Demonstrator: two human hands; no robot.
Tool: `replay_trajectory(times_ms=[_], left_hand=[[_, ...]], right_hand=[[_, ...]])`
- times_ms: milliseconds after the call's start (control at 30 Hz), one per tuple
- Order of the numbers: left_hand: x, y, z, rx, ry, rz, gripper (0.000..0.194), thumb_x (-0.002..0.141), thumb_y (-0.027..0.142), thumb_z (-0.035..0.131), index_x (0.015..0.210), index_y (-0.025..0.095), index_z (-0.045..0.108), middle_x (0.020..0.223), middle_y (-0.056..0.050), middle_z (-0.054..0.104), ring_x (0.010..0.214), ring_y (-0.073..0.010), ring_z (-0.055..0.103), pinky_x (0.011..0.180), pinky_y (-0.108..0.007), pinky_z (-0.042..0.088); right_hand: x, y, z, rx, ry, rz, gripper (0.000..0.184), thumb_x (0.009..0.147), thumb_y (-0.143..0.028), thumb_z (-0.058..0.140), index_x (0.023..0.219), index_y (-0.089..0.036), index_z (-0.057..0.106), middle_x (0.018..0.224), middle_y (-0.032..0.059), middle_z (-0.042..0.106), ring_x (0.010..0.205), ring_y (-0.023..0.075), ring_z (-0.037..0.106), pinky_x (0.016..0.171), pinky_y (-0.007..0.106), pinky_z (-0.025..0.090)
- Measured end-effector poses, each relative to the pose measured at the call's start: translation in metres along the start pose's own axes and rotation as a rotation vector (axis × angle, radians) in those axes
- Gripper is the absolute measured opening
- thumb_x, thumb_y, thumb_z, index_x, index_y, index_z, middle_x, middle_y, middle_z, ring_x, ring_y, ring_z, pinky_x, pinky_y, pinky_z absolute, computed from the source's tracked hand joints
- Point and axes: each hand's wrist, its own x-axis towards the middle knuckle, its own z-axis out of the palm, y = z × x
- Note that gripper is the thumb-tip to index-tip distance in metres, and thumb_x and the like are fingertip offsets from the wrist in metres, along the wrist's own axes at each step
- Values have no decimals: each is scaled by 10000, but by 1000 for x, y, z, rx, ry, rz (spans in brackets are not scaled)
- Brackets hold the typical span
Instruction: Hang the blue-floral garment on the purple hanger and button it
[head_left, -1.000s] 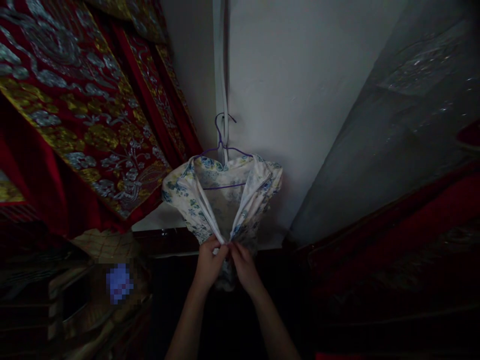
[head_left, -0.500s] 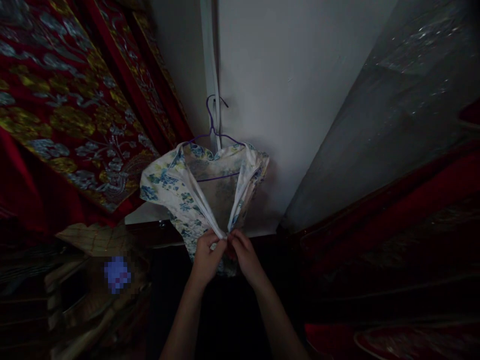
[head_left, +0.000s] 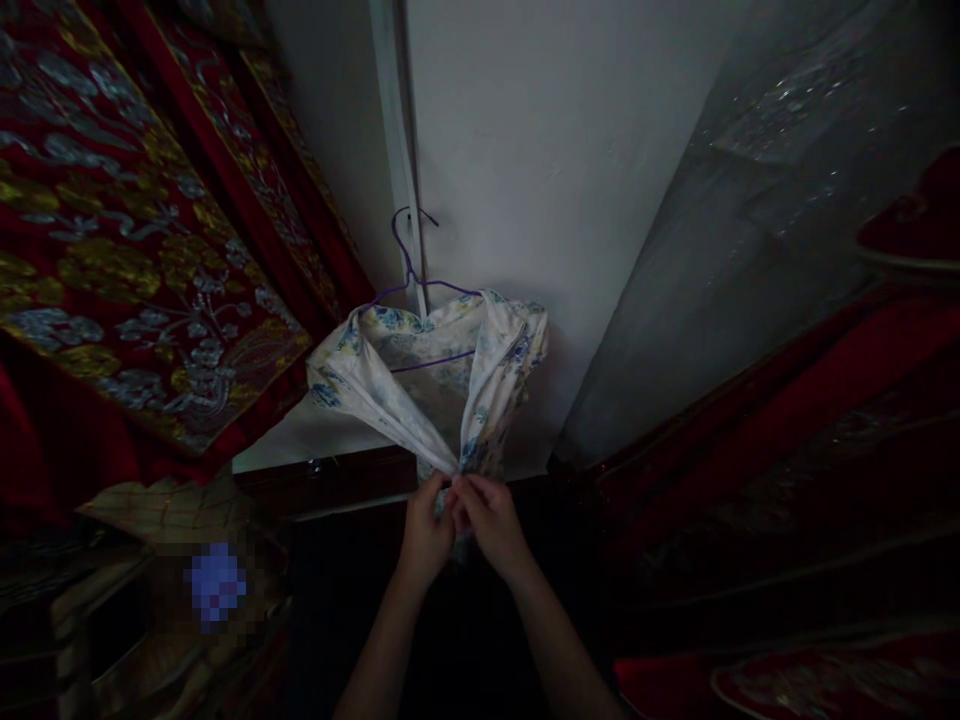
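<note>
A white short-sleeved shirt (head_left: 405, 405) with blue and yellow flowers hangs on a purple wire hanger (head_left: 406, 262) in front of a pale door. Its front forms a V that narrows down to my fingers. My left hand (head_left: 429, 530) pinches the front edge at the bottom of that V. Touching it, my right hand (head_left: 487, 520) pinches the other front edge. Both hands are closed on the fabric, and what lies between the fingertips is too small and dark to make out. Below the hands the shirt's lower part is mostly hidden.
Red garments (head_left: 172, 220) with gold and silver embroidery hang at the left. Clear plastic with glints covers pale fabric (head_left: 720, 220) at the right, beside more red cloth (head_left: 825, 380). A wooden chair (head_left: 75, 630) stands at lower left, a blurred-out patch over it.
My hands have drawn the two front edges together, and the left front panel has swung inward. The whole view has shifted slightly.
</note>
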Motion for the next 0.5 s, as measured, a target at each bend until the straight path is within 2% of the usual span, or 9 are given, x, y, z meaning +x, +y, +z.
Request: replay_trajectory(times_ms=[133, 233, 333, 433, 500], left_hand=[[1, -12, 6, 25, 47, 13, 150, 941, 250, 481, 874, 192, 601, 845, -30, 649, 818, -191, 618, 766, -274, 479], [-2, -28, 11, 124, 84, 9, 167, 949, 249, 465, 842, 192, 579, 784, -21, 610, 761, -184, 595, 726, -271, 462], [-2, -39, 13, 235, 73, 43, 189, 946, 212, 430, 812, 190, 561, 760, -22, 591, 739, -179, 581, 713, -272, 452], [5, -45, 5, 287, 18, 62, 200, 934, 186, 418, 818, 183, 581, 776, -37, 614, 745, -185, 596, 713, -281, 458], [15, -43, -8, 295, -43, 70, 182, 916, 174, 453, 842, 177, 619, 793, -43, 648, 758, -190, 620, 727, -288, 471]], right_hand=[[36, -41, 3, 70, 23, -46, 443, 797, -608, 629, 675, -182, 625, 440, -31, 511, 388, 92, 394, 417, 233, 272], [78, -83, 18, 100, 19, -111, 391, 802, -535, 635, 667, -168, 632, 445, -28, 520, 387, 81, 409, 402, 217, 265], [114, -126, 36, 109, 20, -162, 330, 846, -415, 622, 636, -160, 624, 441, -32, 525, 380, 62, 413, 396, 197, 261], [130, -154, 48, 114, 17, -213, 304, 887, -304, 591, 622, -156, 612, 442, -37, 531, 374, 45, 417, 389, 177, 248], [131, -162, 50, 114, -25, -244, 301, 906, -265, 561, 631, -153, 614, 452, -34, 544, 379, 39, 426, 388, 166, 249]])
